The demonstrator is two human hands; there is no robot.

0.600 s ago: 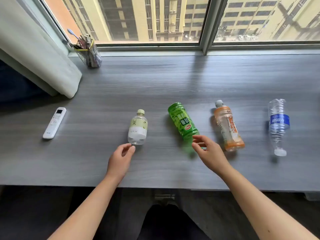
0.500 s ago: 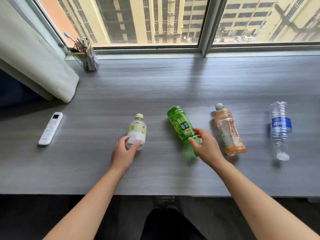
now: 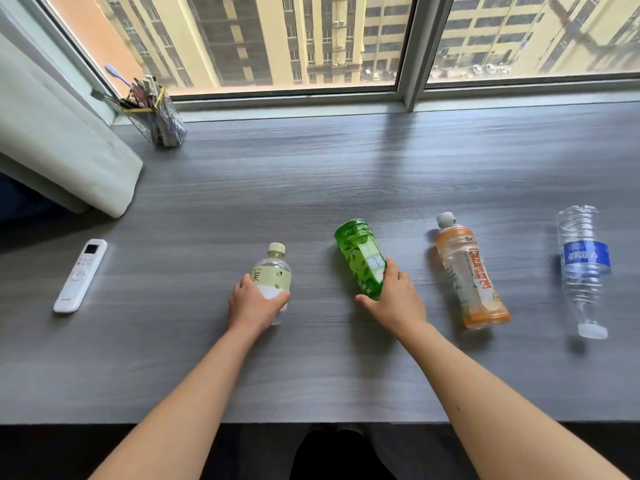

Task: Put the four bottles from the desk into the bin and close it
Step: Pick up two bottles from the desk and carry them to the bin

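The desk (image 3: 346,174) is grey with a wood-grain pattern, and the remote (image 3: 80,275) on it is white. One small bottle (image 3: 273,268) is clear with a pale green cap and label, the next bottle (image 3: 358,256) is bright green with a leaf pattern. A third bottle (image 3: 467,275) carries an orange label and a pale cap, and the last bottle (image 3: 581,268) is clear with a blue band.

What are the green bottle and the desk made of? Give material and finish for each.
Green bottle: looks like translucent glossy plastic, since light glows through its tinted, ribbed wall; a printed film label wraps it. Desk: grey wood-grain surface with a soft sheen, probably laminate rather than solid wood, though the look leaves that open.
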